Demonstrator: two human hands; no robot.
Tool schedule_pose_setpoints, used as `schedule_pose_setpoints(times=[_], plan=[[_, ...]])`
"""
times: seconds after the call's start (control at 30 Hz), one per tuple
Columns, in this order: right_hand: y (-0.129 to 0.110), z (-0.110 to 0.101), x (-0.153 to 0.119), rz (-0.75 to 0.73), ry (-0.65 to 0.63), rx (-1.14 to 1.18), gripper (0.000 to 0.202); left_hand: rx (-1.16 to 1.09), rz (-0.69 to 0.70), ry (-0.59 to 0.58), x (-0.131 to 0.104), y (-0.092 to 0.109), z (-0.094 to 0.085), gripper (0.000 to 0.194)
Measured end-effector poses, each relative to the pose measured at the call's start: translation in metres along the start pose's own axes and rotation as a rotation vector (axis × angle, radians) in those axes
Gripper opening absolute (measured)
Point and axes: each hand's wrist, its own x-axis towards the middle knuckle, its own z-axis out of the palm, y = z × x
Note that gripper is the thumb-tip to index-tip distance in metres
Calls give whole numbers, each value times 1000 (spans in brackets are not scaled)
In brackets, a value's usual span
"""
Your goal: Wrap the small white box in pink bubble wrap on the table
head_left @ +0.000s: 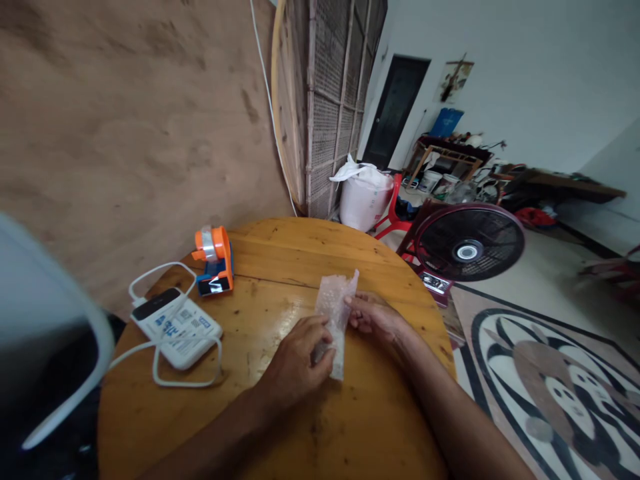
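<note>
A strip of pinkish, see-through bubble wrap [336,298] lies in front of me on the round wooden table [280,427]. The fingers of my left hand [299,353] curl over its left side, with the thumb down at its lower part. At its upper right edge, my right hand [373,313] grips the wrap between thumb and fingers, and one corner stands up there. Whether anything lies inside the wrap, I cannot tell.
On the table's left sit a white power bank [177,330] with a looped white cable [187,385] and an orange-blue holder [215,257] with a small screen. A fan [467,243] stands beyond the right edge. Behind are a white sack [365,199] and a red chair [393,217].
</note>
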Motion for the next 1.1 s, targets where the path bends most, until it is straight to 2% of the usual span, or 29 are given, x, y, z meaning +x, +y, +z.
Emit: schedule_pose_setpoints(times=[0.13,0.33,0.47,0.67,0.8,0.97,1.1], plan=[[2,0,1,-28,-26,-53,41,-32,-8,-11,2,2,-1,12],[12,7,9,-79,81,-65,44,-34,20,-22,4,1,1,14],[15,12,12,-116,116,-87,43,40,64,-3,3,3,-1,12],[16,16,12,-183,168,-118,35,204,203,6,4,8,-6,9],[19,19,13,-249,195,-141,36,213,206,-16,6,8,-7,9],[10,28,5,-286,220,-127,41,183,183,-28,7,10,-10,10],[-1,40,-7,-280,177,-124,43,213,162,-36,6,10,-11,12]])
